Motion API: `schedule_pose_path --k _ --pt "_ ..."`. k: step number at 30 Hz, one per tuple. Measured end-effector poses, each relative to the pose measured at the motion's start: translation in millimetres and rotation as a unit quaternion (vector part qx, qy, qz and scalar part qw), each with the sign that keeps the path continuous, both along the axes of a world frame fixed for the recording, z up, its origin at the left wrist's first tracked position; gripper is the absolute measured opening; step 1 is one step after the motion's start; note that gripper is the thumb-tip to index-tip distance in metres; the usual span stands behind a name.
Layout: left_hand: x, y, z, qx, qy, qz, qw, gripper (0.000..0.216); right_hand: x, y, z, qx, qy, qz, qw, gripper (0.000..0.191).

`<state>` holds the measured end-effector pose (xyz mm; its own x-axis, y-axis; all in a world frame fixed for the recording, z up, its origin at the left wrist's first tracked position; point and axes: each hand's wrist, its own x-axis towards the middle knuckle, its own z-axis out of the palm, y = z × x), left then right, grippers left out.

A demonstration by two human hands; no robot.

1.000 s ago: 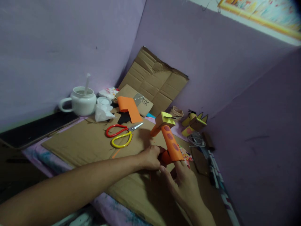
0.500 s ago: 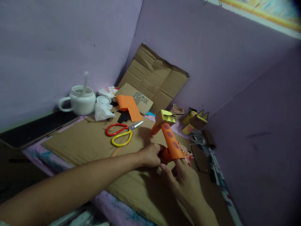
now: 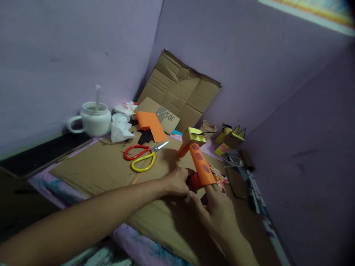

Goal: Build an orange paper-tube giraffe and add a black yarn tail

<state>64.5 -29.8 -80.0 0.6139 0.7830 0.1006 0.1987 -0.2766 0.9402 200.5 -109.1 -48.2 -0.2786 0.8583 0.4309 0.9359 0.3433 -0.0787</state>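
Note:
An orange paper tube figure with dark round spots and a yellow-and-brown boxy head stands tilted above the cardboard sheet. My left hand is closed around the lower orange part at its left side; the fingertips are partly hidden. My right hand holds the tube's near end, with fingers at or inside its lower edge and the thumb reaching toward my left hand. Scissors with one red and one yellow handle lie open to the left of the figure.
Folded orange paper and white tissue lie behind the scissors. A white mug stands at the left. Cardboard leans on the wall. Yellow paper figures and a coiled cable sit at the right.
The view has shifted slightly. Both hands keep their hold on the orange figure, with hardly any visible movement.

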Motion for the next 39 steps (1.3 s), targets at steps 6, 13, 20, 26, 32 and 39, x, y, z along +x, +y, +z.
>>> schedule_pose_path --k 6,13,20,26,32,39 --pt "0.2 -1.6 -0.3 -0.015 -0.013 0.002 1.000 0.022 0.2 0.6 -4.2 0.000 -0.001 -0.015 1.000 0.040" --pt "0.9 -1.3 -2.3 -0.029 -0.023 -0.001 0.999 0.024 -0.9 0.9 -2.7 0.005 -0.007 -0.020 1.000 0.037" --pt "0.9 -0.2 -4.3 -0.025 -0.028 -0.001 0.999 0.022 -1.9 1.3 -2.4 0.002 0.006 -0.017 1.000 0.037" --pt "0.7 -0.4 -3.5 -0.021 -0.033 -0.004 0.999 0.022 -1.2 0.9 -3.7 0.009 -0.001 -0.016 1.000 0.036" --pt "0.5 -1.2 -3.1 -0.028 -0.037 -0.003 0.999 0.022 -1.6 1.3 -4.0 0.015 0.008 -0.009 1.000 0.038" --pt "2.2 -0.1 -5.9 -0.032 -0.049 -0.001 0.998 0.021 -1.6 2.3 -5.3 0.026 0.010 -0.008 1.000 0.035"
